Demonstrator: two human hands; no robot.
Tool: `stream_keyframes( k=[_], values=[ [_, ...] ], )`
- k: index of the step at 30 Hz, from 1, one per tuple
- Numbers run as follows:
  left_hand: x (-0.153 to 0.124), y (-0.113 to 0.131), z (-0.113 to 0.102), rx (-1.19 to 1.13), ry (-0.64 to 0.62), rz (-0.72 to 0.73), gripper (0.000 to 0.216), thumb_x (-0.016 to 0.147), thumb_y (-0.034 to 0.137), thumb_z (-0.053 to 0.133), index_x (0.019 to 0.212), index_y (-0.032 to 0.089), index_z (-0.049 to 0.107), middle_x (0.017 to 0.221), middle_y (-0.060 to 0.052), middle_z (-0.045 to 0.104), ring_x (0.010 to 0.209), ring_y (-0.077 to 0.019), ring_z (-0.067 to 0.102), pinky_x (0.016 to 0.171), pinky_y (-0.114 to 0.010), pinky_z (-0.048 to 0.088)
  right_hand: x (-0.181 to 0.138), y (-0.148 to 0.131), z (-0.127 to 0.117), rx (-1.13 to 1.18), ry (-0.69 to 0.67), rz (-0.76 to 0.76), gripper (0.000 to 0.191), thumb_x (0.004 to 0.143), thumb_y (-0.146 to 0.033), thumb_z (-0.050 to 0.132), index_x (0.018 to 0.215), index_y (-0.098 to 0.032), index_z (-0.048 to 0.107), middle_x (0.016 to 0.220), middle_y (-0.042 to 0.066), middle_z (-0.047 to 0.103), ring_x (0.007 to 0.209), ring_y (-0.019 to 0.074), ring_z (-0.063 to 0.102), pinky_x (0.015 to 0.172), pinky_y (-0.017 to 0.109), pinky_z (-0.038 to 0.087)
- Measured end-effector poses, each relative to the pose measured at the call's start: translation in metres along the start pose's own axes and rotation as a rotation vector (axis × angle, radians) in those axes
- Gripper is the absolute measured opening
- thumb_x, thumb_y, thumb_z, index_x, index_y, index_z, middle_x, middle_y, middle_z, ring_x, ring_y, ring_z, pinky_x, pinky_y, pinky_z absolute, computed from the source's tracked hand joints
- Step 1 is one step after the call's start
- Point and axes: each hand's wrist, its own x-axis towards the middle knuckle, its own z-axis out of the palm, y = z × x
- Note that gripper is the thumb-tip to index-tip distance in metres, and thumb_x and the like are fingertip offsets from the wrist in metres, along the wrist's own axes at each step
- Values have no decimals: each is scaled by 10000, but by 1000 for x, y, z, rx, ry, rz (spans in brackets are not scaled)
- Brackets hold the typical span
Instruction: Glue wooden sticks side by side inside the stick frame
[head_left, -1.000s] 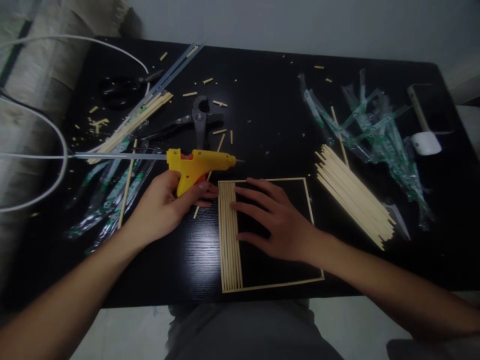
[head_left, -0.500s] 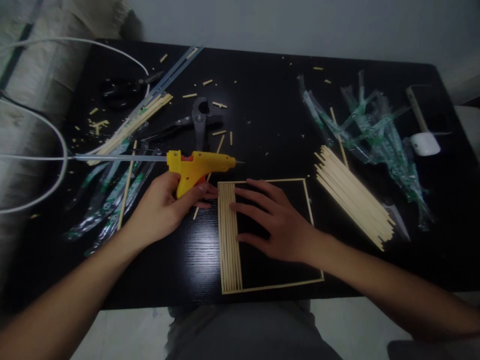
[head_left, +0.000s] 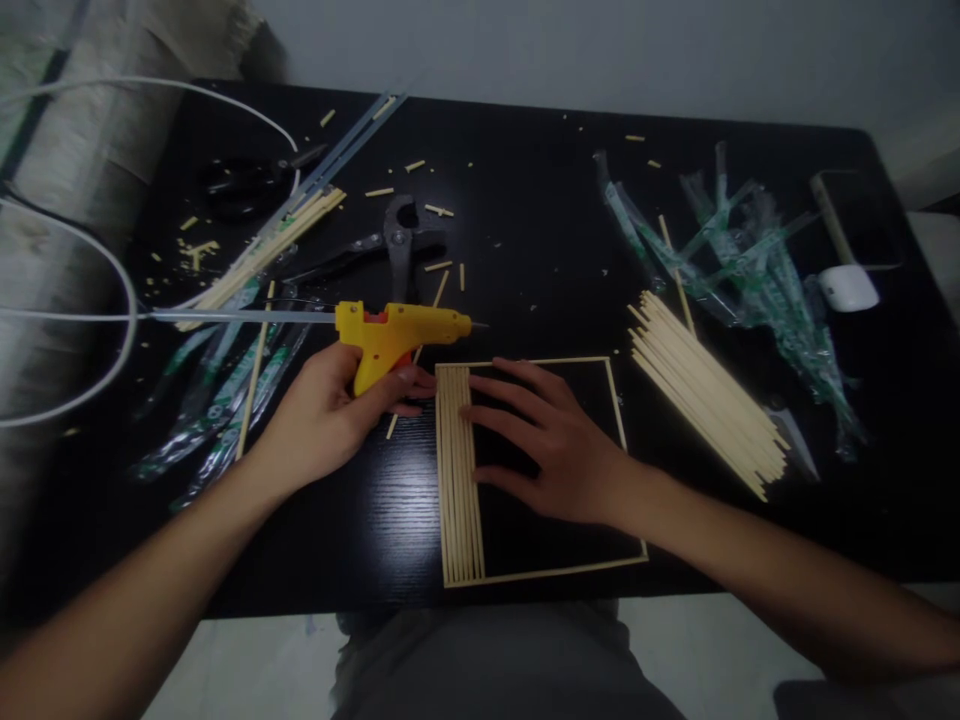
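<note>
My left hand [head_left: 330, 415] is wrapped round the handle of a yellow hot glue gun [head_left: 401, 335], its nozzle pointing right and a clear glue stick [head_left: 247, 316] sticking out of the back. Below the nozzle lies a square frame of thin wooden sticks [head_left: 555, 573]. Along its left side a row of sticks [head_left: 459, 480] lies packed edge to edge. My right hand [head_left: 559, 445] rests inside the frame with fingers spread, their tips touching the rightmost stick of the row. Fingertips of my left hand reach the frame's upper left side.
A stack of wooden sticks [head_left: 709, 400] lies to the right, near a blade [head_left: 795, 442] and plastic wrappers [head_left: 780, 270]. A phone [head_left: 859, 215] and white case [head_left: 849, 288] sit far right. Pliers [head_left: 401, 240], scissors [head_left: 240, 185] and a white cable [head_left: 124, 275] are left.
</note>
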Motion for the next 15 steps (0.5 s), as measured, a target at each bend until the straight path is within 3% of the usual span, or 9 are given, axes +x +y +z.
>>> stream_keyframes(
  k=[6, 15],
  values=[
    [0, -2, 0, -3, 8, 12, 391, 910, 552, 816, 1067, 195, 781, 1086, -122, 854, 1003, -325, 845, 823, -455, 739, 0, 0, -1, 13, -20, 19, 504, 1059, -465, 758, 1497, -236, 657, 1611, 146, 653, 1619, 394, 471, 1265, 689, 470],
    [0, -2, -1, -1, 10, 5, 396, 912, 544, 820, 1087, 192, 777, 1105, -130, 857, 984, -318, 846, 824, -445, 736, 0, 0, -1, 2, -11, 7, 507, 1050, -456, 771, 1467, -185, 674, 1588, 171, 663, 1607, 393, 478, 1269, 665, 477]
  ],
)
